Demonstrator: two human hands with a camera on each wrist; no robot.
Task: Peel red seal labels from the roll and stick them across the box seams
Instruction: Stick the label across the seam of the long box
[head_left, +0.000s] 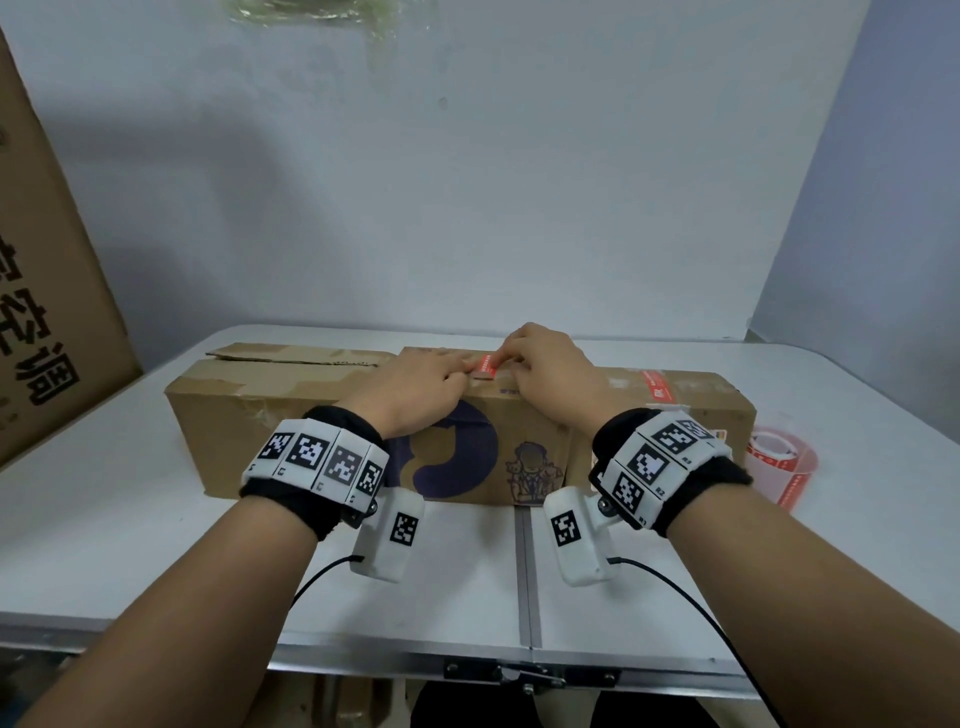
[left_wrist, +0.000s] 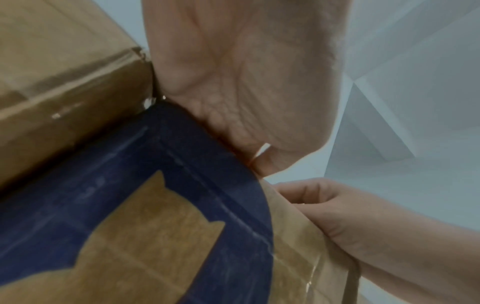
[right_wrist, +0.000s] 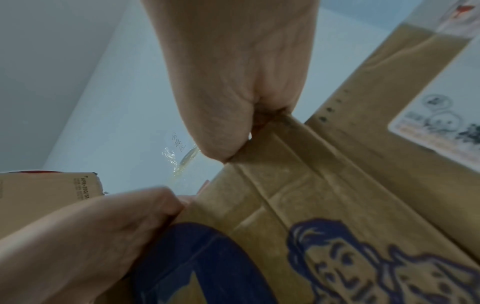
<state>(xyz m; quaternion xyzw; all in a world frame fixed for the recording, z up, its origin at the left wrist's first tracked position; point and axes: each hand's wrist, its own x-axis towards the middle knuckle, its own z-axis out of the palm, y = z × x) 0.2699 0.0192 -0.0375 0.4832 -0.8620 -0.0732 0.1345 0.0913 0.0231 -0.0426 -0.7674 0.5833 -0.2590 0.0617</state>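
A long cardboard box (head_left: 291, 415) with a dark blue print lies across the white table (head_left: 467, 571). A red seal label (head_left: 484, 365) lies over its top seam near the middle. My left hand (head_left: 464, 372) pinches the label's near left end with curled fingers. My right hand (head_left: 506, 362) holds the other end, fingers curled over it. Another red label (head_left: 657, 385) is stuck on the box top further right. The label roll (head_left: 779, 457) stands on the table past the box's right end. Both wrist views show only palms and the box front (left_wrist: 155, 236) (right_wrist: 337, 205); the fingertips are hidden there.
A big printed carton (head_left: 47, 291) leans at the far left. The wall stands close behind the box. The box's left top flap (head_left: 291, 356) is torn and slightly raised. Cables run from both wrist units across the table's front part.
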